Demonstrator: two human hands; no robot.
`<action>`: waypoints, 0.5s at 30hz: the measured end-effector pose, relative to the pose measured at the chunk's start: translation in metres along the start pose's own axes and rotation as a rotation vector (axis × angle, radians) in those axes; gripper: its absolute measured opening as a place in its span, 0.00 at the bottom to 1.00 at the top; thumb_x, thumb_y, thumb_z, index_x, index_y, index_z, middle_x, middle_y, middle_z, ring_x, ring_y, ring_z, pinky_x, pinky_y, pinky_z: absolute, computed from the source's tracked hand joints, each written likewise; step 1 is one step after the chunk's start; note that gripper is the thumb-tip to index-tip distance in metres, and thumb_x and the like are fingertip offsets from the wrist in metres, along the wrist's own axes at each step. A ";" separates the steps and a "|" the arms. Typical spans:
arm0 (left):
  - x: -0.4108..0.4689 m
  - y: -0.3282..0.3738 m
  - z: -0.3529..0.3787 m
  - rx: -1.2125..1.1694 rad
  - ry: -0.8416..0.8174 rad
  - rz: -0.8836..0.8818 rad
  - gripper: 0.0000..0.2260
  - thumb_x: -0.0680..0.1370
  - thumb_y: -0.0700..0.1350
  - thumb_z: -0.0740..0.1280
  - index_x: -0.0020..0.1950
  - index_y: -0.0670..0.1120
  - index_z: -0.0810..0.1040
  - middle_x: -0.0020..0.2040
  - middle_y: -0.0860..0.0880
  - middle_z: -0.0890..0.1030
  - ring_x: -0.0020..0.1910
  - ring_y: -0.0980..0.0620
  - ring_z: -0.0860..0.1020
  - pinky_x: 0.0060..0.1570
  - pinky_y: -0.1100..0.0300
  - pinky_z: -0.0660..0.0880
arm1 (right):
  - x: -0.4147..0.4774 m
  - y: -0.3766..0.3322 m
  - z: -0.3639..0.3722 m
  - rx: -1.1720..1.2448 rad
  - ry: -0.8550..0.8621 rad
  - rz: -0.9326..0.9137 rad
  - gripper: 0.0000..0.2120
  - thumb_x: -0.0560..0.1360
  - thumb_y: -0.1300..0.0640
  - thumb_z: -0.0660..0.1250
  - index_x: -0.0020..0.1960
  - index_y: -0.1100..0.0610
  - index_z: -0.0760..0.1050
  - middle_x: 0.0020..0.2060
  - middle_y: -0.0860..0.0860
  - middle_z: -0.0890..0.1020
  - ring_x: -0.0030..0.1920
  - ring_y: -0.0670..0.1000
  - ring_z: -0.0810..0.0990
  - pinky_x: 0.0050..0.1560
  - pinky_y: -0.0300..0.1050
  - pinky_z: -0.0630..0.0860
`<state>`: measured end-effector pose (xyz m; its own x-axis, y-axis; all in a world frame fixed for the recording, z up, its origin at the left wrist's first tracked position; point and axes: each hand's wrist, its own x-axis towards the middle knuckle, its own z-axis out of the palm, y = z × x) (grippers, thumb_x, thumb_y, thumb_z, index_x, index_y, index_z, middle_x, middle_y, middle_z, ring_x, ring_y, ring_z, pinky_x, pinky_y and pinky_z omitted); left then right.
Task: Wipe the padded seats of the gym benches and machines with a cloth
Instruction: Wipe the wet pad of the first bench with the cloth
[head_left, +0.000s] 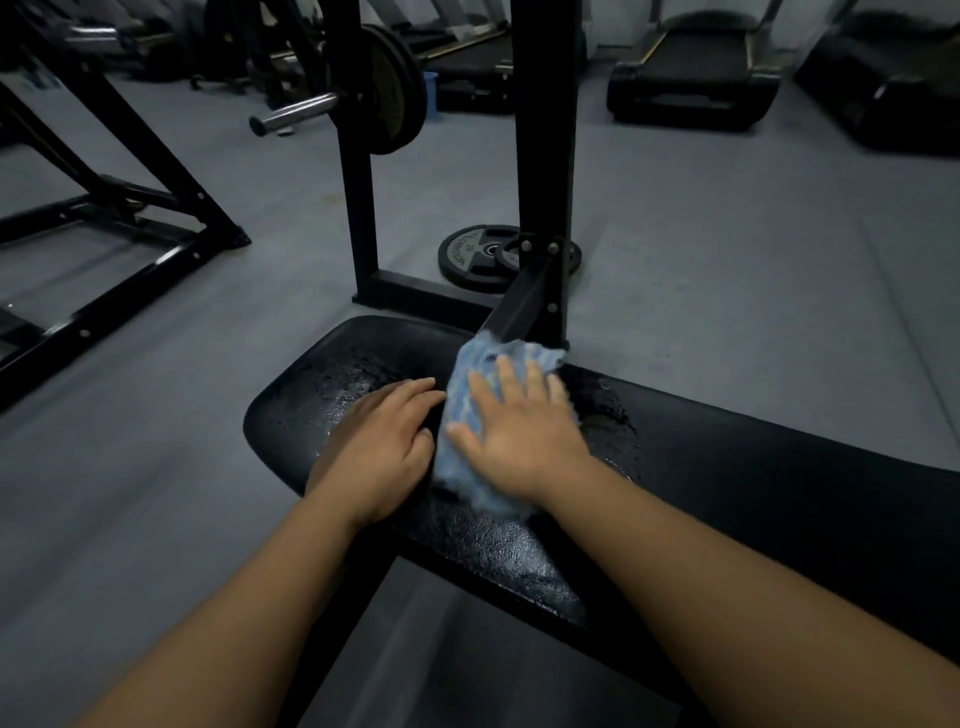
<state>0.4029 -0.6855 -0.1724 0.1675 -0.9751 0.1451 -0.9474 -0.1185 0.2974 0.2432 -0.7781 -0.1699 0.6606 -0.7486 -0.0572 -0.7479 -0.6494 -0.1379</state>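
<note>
Middle of the cloth (458, 402) under the blurred right hand (519, 436); bench pad (779, 467) past the right edge.

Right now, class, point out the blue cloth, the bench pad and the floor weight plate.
blue cloth (485, 347): head view, its bunched upper edge.
bench pad (779, 467): head view, bare padding at the right.
weight plate (458, 255): head view, larger plate's lettered face.

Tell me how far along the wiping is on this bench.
Done: wet sheen on the bench pad near its end suggests passes there. In hand: the right hand presses the blue cloth flat on the pad, the left hand resting beside it. Left: the pad's right stretch looks dry; other seats unseen.
</note>
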 end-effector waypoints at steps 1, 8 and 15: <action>0.000 0.000 0.000 -0.007 -0.005 -0.001 0.26 0.76 0.52 0.53 0.73 0.53 0.71 0.75 0.55 0.68 0.74 0.52 0.65 0.73 0.52 0.61 | -0.018 0.002 0.002 0.005 0.015 -0.086 0.35 0.79 0.32 0.44 0.82 0.46 0.45 0.81 0.54 0.43 0.80 0.59 0.40 0.78 0.61 0.40; 0.001 0.015 0.007 0.015 -0.020 -0.069 0.28 0.76 0.51 0.50 0.76 0.48 0.68 0.77 0.49 0.65 0.76 0.49 0.62 0.76 0.52 0.57 | 0.007 0.035 -0.005 -0.001 0.038 0.132 0.33 0.79 0.35 0.48 0.80 0.49 0.54 0.81 0.55 0.51 0.80 0.61 0.49 0.77 0.61 0.47; -0.016 0.044 0.022 -0.046 0.125 -0.118 0.23 0.77 0.48 0.54 0.72 0.51 0.72 0.74 0.52 0.71 0.74 0.51 0.66 0.74 0.51 0.59 | -0.074 0.029 0.001 0.012 0.041 -0.184 0.30 0.81 0.36 0.44 0.81 0.43 0.45 0.81 0.51 0.45 0.81 0.56 0.42 0.78 0.56 0.41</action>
<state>0.3521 -0.6789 -0.1820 0.3119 -0.9237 0.2226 -0.9063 -0.2189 0.3616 0.1731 -0.7417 -0.1702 0.7829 -0.6221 0.0108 -0.6134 -0.7746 -0.1539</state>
